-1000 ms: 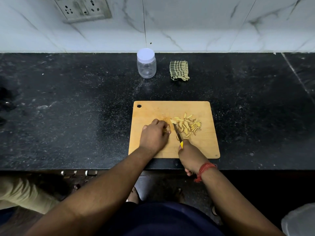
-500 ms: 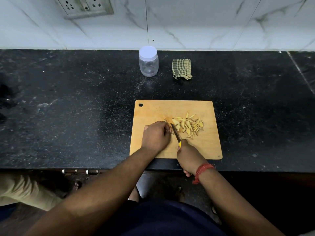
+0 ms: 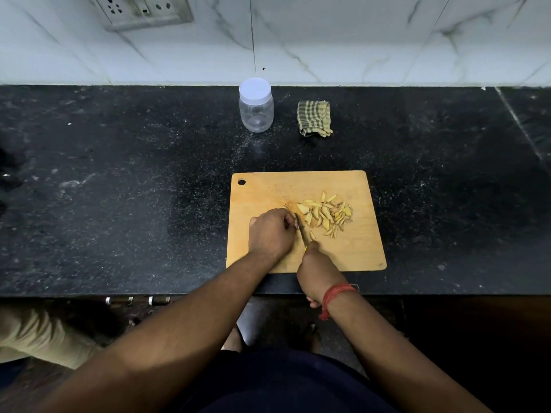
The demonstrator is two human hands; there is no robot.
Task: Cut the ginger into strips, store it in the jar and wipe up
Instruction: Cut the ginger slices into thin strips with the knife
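Note:
A wooden cutting board [image 3: 351, 251] lies on the black counter. A pile of pale yellow ginger strips [image 3: 328, 214] sits on its middle right. My left hand [image 3: 269, 232] curls over a small piece of ginger on the board, mostly hidden under the fingers. My right hand [image 3: 319, 271] grips a knife [image 3: 300, 228] with a yellow handle, its blade down on the board right beside my left fingertips. A clear plastic jar [image 3: 256, 107] with a white lid on stands at the back of the counter.
A folded green checked cloth [image 3: 314, 118] lies to the right of the jar. The white marble wall with a socket plate [image 3: 146, 8] rises behind. Another person's beige trouser leg [image 3: 38, 338] shows at the lower left, below the counter edge.
The knife blade has shifted slightly along the board beside my left fingers. Both hands stay in nearly the same place; the camera view has tilted a little.

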